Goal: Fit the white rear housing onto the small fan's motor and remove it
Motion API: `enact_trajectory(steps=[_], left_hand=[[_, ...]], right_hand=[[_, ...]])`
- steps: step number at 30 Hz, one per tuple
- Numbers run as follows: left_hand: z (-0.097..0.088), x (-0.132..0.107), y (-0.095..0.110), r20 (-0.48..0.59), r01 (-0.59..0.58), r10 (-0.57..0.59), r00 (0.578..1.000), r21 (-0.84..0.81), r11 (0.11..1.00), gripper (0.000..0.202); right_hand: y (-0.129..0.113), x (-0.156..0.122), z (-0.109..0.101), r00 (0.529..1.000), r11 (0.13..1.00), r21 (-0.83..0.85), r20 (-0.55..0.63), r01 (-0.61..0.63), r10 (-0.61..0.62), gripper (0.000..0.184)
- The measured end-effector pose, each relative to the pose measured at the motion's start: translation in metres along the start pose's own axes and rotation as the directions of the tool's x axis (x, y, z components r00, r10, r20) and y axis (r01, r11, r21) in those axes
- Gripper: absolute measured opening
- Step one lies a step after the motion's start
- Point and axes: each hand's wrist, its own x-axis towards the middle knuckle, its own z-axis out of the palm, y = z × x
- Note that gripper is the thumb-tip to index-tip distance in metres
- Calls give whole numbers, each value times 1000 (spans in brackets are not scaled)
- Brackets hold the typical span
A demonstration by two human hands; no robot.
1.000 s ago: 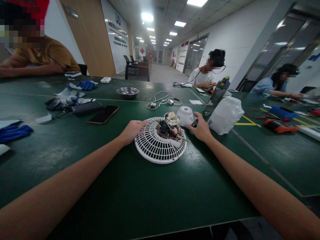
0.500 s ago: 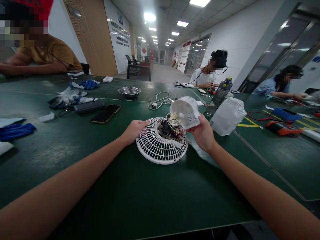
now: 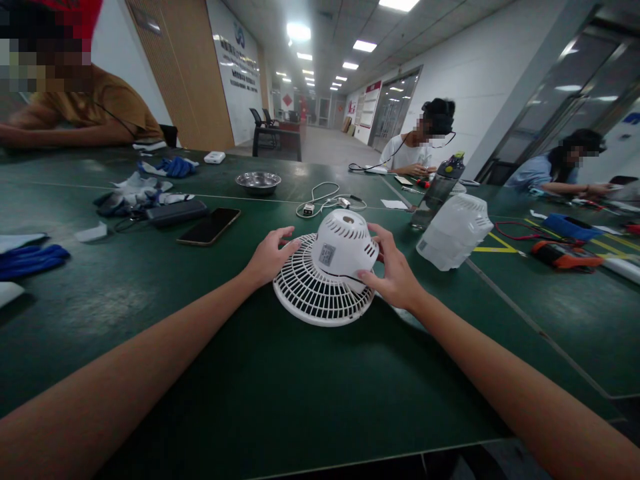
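Observation:
A round white fan grille [image 3: 313,300] lies flat on the green table [image 3: 280,393]. A white domed motor cover [image 3: 343,248] with vent slots and a small label sits over the motor at the grille's centre, hiding it. My right hand [image 3: 393,270] grips the cover from its right side, fingers wrapped around it. At the grille's left rim rests my left hand [image 3: 267,257], fingers spread, thumb reaching toward the cover.
A second white fan housing [image 3: 454,230] stands right of the grille, with a dark bottle [image 3: 440,190] behind it. A phone [image 3: 209,227], a steel bowl [image 3: 258,181], a white cable [image 3: 325,200], blue gloves [image 3: 30,259] and tools lie around. Three other people sit at the table.
My right hand lifted the white cover from the table beside the grille, turned it over and set it down over the exposed motor. My left hand opened its fingers at the rim.

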Motion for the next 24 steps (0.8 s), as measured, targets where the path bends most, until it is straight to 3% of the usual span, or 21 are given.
enact_trajectory(steps=[2,3,6,9,18,24], left_hand=[[-2,-4,5,45,-237,233,971,166,957,63],[-3,-6,8,118,-357,339,933,212,910,66],[-3,-12,15,309,-543,468,828,229,808,75],[-2,-12,20,351,-567,476,806,227,792,81],[0,-9,27,352,-594,509,785,199,779,64],[0,3,34,397,-533,450,800,125,837,52]], right_hand=[[1,0,1,1000,999,-47,26,15,-14,85],[1,1,1,999,998,-64,40,12,-10,85],[0,1,1,998,997,-71,49,-28,31,84],[-3,2,1,999,997,-54,21,-46,47,84],[-7,5,-2,995,988,-127,60,93,-86,82],[-1,6,4,999,997,-72,34,-16,19,82]])
